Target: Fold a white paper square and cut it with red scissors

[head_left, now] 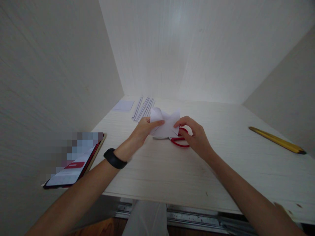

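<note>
White folded paper (165,124), creased, pinched by left hand (142,131) and right hand (194,136). Red scissors (178,140) underneath; paper strips (144,108) far, ruler (277,140) right, phone (73,164) near left.

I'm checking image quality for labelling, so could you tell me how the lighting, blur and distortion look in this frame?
Head view: a bright glare washes out the back wall and the far desk; the white paper between left hand and right hand nearly blends in; wide-angle stretch bends the forearms; the phone screen is partly pixelated; the scissors stay distinct.
</note>
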The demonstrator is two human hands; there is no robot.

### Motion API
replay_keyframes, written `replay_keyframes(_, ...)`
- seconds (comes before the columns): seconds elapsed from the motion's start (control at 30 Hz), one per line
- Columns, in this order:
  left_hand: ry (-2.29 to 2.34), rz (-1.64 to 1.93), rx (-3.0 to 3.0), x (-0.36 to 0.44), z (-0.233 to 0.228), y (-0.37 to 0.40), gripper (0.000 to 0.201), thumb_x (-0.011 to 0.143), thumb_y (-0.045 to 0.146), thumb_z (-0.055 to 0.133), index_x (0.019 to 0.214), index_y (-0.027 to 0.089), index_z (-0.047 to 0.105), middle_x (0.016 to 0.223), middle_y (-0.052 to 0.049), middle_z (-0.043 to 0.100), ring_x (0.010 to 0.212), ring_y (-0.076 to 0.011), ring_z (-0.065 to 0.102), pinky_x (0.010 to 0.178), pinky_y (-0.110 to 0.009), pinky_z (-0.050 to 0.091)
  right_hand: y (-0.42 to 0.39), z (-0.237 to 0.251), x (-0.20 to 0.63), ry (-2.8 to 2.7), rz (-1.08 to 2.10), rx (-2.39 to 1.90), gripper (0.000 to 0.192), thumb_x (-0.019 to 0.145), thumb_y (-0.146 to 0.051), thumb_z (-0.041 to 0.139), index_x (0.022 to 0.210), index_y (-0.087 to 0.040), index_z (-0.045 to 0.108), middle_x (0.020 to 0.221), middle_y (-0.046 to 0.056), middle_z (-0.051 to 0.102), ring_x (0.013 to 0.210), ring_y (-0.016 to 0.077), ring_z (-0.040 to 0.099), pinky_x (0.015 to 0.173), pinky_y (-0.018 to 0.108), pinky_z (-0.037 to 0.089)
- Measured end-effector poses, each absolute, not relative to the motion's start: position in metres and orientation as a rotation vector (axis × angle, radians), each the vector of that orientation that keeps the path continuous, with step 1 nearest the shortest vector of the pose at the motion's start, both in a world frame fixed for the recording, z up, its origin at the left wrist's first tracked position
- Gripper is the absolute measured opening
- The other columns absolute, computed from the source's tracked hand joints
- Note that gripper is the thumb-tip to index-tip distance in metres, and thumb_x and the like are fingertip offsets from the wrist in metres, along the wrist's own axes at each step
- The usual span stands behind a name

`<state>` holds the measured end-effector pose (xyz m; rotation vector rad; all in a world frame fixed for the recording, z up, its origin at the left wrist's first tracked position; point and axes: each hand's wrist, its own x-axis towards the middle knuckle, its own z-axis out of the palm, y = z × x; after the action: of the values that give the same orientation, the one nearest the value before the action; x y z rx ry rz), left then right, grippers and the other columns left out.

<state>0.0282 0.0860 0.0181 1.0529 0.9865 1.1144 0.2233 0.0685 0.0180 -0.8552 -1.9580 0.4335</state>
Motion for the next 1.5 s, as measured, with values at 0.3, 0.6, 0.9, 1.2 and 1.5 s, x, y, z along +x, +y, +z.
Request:
replay_keyframes(0.3, 1.067, 1.136, 1.155, 0.0284, 0.0183, 0.0845, 0.037, 0.062, 0.035, 0.079, 0.089, 0.01, 0.071, 0.084, -0.009, 0.072, 0.075, -0.0171, 0.064, 0.071, -0.028, 0.047, 0.0681, 0.02, 0.2233, -1.943, 0.462, -0.83, 0.005, 0.085, -0.022, 0.06, 0.082, -0.023, 0.064, 0.086, 0.002, 0.061, 0.084, 0.0169, 0.059, 0.075, 0.031, 0.049)
replay_keyframes(0.6, 1.118, 1.136, 1.16, 0.0318, 0.0181, 0.0832, 0.038, 0.06, 0.037, 0.08, 0.085, 0.01, 0.071, 0.085, -0.009, 0.072, 0.072, -0.0167, 0.063, 0.069, -0.029, 0.048, 0.0679, 0.0197, 0.2225, -1.935, 0.428, -0.861, 0.006, 0.084, -0.023, 0.063, 0.078, -0.022, 0.064, 0.081, 0.001, 0.056, 0.077, 0.015, 0.056, 0.072, 0.029, 0.047)
replay_keyframes(0.9, 1.082, 1.131, 1.183, 0.0307, 0.0172, 0.0833, 0.036, 0.061, 0.038, 0.079, 0.085, 0.011, 0.072, 0.085, -0.008, 0.072, 0.073, -0.0164, 0.063, 0.07, -0.028, 0.048, 0.0689, 0.018, 0.223, -1.917, 0.444, -0.867, 0.003, 0.083, -0.021, 0.065, 0.079, -0.022, 0.065, 0.082, 0.001, 0.054, 0.077, 0.0143, 0.056, 0.071, 0.029, 0.047)
replay_keyframes(1.2, 1.096, 1.153, 1.175, 0.0288, 0.0168, 0.084, 0.04, 0.062, 0.04, 0.078, 0.088, 0.01, 0.071, 0.082, -0.008, 0.071, 0.075, -0.0175, 0.063, 0.07, -0.029, 0.047, 0.0705, 0.0164, 0.223, -1.915, 0.42, -0.855, 0.004, 0.083, -0.02, 0.064, 0.082, -0.023, 0.064, 0.088, 0.002, 0.055, 0.082, 0.0154, 0.056, 0.075, 0.031, 0.049)
replay_keyframes(1.5, 1.076, 1.151, 1.221, 0.0322, 0.0176, 0.0824, 0.038, 0.061, 0.04, 0.079, 0.085, 0.011, 0.071, 0.083, -0.008, 0.072, 0.072, -0.0167, 0.063, 0.068, -0.028, 0.048, 0.0676, 0.0175, 0.2207, -1.895, 0.287, -0.875, 0.004, 0.081, -0.018, 0.065, 0.079, -0.021, 0.065, 0.088, 0.002, 0.05, 0.08, 0.0146, 0.053, 0.072, 0.03, 0.048)
